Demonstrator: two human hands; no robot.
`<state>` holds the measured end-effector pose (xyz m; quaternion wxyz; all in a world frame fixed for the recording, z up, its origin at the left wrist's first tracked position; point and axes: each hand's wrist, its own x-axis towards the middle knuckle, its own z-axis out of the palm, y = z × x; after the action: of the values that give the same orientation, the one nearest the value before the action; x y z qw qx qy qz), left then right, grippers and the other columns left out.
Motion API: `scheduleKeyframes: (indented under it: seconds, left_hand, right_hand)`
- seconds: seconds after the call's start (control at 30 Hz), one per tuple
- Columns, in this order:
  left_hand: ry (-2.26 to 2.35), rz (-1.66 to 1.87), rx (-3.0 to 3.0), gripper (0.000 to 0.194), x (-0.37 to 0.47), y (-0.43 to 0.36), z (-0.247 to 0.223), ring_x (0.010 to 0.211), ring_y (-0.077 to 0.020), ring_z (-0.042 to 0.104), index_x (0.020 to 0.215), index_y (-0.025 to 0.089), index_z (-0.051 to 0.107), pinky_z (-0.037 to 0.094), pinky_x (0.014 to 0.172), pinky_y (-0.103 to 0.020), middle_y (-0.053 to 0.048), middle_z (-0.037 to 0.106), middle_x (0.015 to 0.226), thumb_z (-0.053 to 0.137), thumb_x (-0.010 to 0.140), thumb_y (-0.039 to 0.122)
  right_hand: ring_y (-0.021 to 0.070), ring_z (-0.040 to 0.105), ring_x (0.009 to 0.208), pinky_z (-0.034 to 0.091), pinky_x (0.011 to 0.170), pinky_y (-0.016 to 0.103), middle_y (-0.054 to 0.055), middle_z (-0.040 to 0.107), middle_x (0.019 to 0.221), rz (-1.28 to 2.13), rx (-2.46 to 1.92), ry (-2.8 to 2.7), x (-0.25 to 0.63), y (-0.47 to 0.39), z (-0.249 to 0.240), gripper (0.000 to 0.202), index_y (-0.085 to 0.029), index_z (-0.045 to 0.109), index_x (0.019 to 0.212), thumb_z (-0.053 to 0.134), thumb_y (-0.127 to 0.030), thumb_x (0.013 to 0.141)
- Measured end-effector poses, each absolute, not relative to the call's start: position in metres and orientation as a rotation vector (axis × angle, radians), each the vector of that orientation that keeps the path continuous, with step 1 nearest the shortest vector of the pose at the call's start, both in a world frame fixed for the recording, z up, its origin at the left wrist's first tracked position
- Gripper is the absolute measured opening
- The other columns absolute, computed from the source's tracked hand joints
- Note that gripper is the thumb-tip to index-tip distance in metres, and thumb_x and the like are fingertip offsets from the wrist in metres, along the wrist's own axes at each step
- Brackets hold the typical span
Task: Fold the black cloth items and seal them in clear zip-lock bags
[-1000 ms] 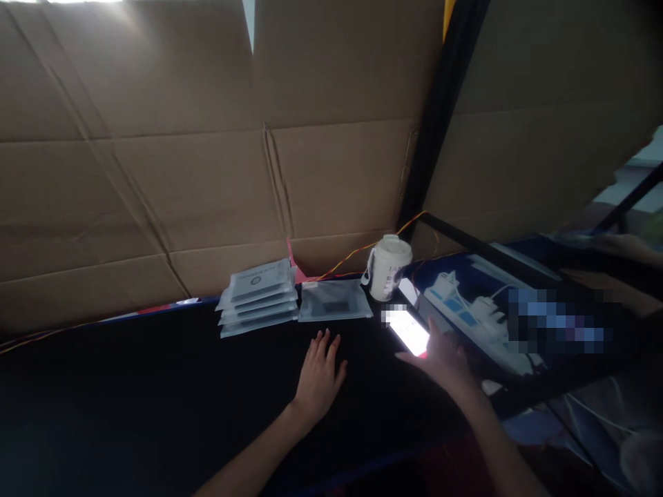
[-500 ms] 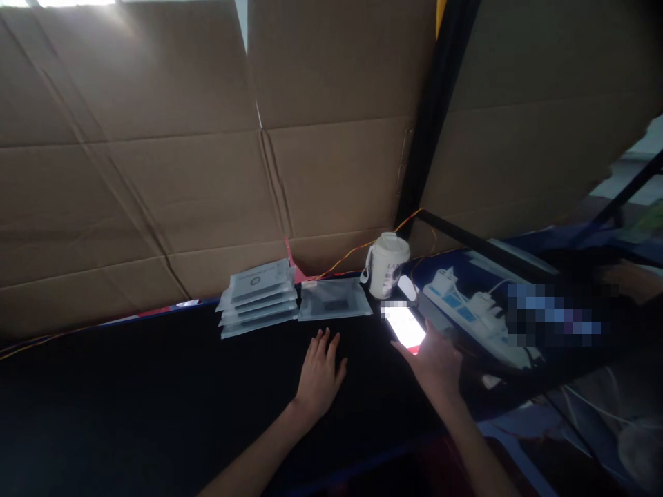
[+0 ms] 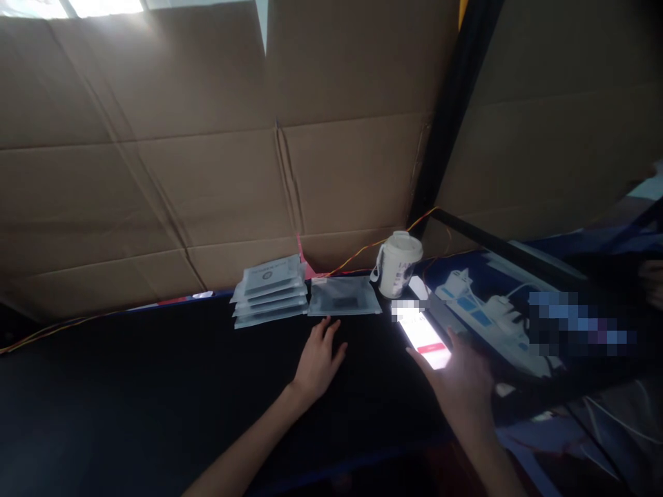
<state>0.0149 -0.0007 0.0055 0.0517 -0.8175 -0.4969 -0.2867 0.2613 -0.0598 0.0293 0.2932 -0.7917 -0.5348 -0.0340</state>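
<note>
My left hand (image 3: 317,359) lies palm down on the black table top (image 3: 170,386), fingers spread, holding nothing. Just beyond its fingertips is a translucent zip pouch (image 3: 357,293) with a dark item inside. Left of that pouch is a stack of similar pouches (image 3: 272,276), the top one with a round dark mark. My right hand (image 3: 463,379) is at the near end of a phone (image 3: 422,335) with a bright screen, thumb and forefinger apart on either side. The phone seems to rest on the table; whether the fingers touch it is hard to see.
A white lidded cup (image 3: 400,266) with a strap stands behind the phone. To the right are a white power strip (image 3: 479,314) with plugs and a dark bar. A cardboard wall (image 3: 217,186) closes off the back, with thin wires along its base. Part of another person's hand (image 3: 651,281) shows far right.
The view has shifted slightly, moving the scene rightward. My right hand has slid back toward me, uncovering more of the phone's screen. My left hand stays flat on the table.
</note>
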Motion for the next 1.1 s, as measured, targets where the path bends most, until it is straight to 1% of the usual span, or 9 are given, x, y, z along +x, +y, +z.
scheduleKeyframes:
  seconds: [0.07, 0.13, 0.3, 0.4, 0.5, 0.63, 0.77, 0.93, 1.1]
  left_hand:
    - [-1.532, -0.916, -2.410, 0.030, -0.005, 0.011, 0.023, 0.115, -0.0226, 0.056, 0.123, 0.020, 0.048, 0.049, 0.095, -0.038, -0.012, 0.055, 0.126, 0.044, 0.094, 0.028]
    - [-1.561, -0.941, -2.320, 0.027, -0.032, 0.028, 0.038, 0.115, -0.0245, 0.054, 0.119, 0.018, 0.050, 0.047, 0.096, -0.042, -0.013, 0.054, 0.124, 0.041, 0.095, 0.025]
    - [-1.575, -0.856, -2.200, 0.024, -0.094, 0.072, 0.052, 0.110, -0.0294, 0.054, 0.111, 0.016, 0.056, 0.046, 0.091, -0.048, -0.014, 0.056, 0.118, 0.042, 0.093, 0.026]
    - [-1.559, -0.770, -2.202, 0.024, -0.114, 0.089, 0.048, 0.100, -0.0271, 0.057, 0.103, 0.017, 0.059, 0.048, 0.085, -0.044, -0.012, 0.062, 0.107, 0.040, 0.093, 0.027]
    - [-1.545, -0.725, -2.190, 0.028, -0.120, 0.095, 0.049, 0.089, -0.0259, 0.059, 0.094, 0.017, 0.063, 0.048, 0.077, -0.039, -0.010, 0.065, 0.093, 0.036, 0.095, 0.027]
    - [-1.532, -0.727, -2.137, 0.033, -0.118, 0.084, 0.064, 0.085, -0.0277, 0.057, 0.092, 0.017, 0.065, 0.046, 0.073, -0.039, -0.012, 0.066, 0.089, 0.035, 0.096, 0.029]
    - [-1.468, -0.684, -2.181, 0.030, -0.103, 0.041, 0.074, 0.083, -0.0260, 0.059, 0.093, 0.018, 0.067, 0.045, 0.071, -0.038, -0.010, 0.066, 0.089, 0.039, 0.096, 0.028]
    - [-1.289, -0.681, -2.512, 0.025, -0.063, -0.051, 0.052, 0.079, -0.0194, 0.062, 0.096, 0.020, 0.066, 0.048, 0.068, -0.032, -0.006, 0.067, 0.088, 0.041, 0.095, 0.018]
    - [-1.348, -0.765, -2.768, 0.025, -0.023, -0.122, 0.023, 0.073, -0.0187, 0.062, 0.095, 0.023, 0.063, 0.053, 0.063, -0.031, -0.003, 0.067, 0.082, 0.041, 0.094, 0.014]
  right_hand:
    - [0.0405, 0.052, 0.113, 0.037, 0.096, 0.054, 0.024, 0.059, 0.120, -0.090, -1.983, -1.406, 0.257, -0.077, 0.029, 0.085, -0.008, 0.047, 0.127, 0.040, -0.076, 0.077]
    - [0.0376, 0.056, 0.108, 0.039, 0.095, 0.053, 0.021, 0.062, 0.114, -0.039, -1.858, -1.394, 0.251, -0.095, 0.025, 0.074, -0.013, 0.052, 0.120, 0.042, -0.073, 0.079]
    - [0.0281, 0.062, 0.101, 0.049, 0.087, 0.044, 0.010, 0.066, 0.108, 0.300, -1.676, -1.449, 0.227, -0.133, 0.004, 0.038, -0.024, 0.059, 0.107, 0.053, -0.054, 0.084]
    - [0.0250, 0.064, 0.096, 0.052, 0.083, 0.038, 0.007, 0.068, 0.102, 0.454, -1.589, -1.496, 0.212, -0.141, 0.001, 0.024, -0.026, 0.062, 0.099, 0.055, -0.045, 0.086]
    - [0.0214, 0.065, 0.087, 0.053, 0.077, 0.032, 0.005, 0.068, 0.094, 0.590, -1.487, -1.510, 0.200, -0.140, 0.008, 0.018, -0.026, 0.064, 0.093, 0.053, -0.040, 0.088]
    - [0.0189, 0.064, 0.074, 0.052, 0.070, 0.029, 0.004, 0.067, 0.082, 0.782, -1.450, -1.471, 0.196, -0.135, 0.019, 0.020, -0.026, 0.064, 0.089, 0.054, -0.043, 0.088]
    - [0.0190, 0.065, 0.074, 0.053, 0.069, 0.030, 0.005, 0.068, 0.085, 1.043, -1.493, -1.319, 0.201, -0.129, 0.018, 0.031, -0.023, 0.064, 0.092, 0.054, -0.052, 0.086]
    - [0.0172, 0.065, 0.061, 0.053, 0.056, 0.029, 0.006, 0.068, 0.082, 1.388, -1.444, -1.091, 0.202, -0.123, 0.010, 0.052, -0.018, 0.061, 0.101, 0.049, -0.065, 0.082]
    - [0.0187, 0.069, 0.062, 0.056, 0.057, 0.031, 0.004, 0.068, 0.083, 1.592, -1.427, -1.014, 0.196, -0.120, 0.009, 0.062, -0.019, 0.053, 0.115, 0.046, -0.070, 0.080]
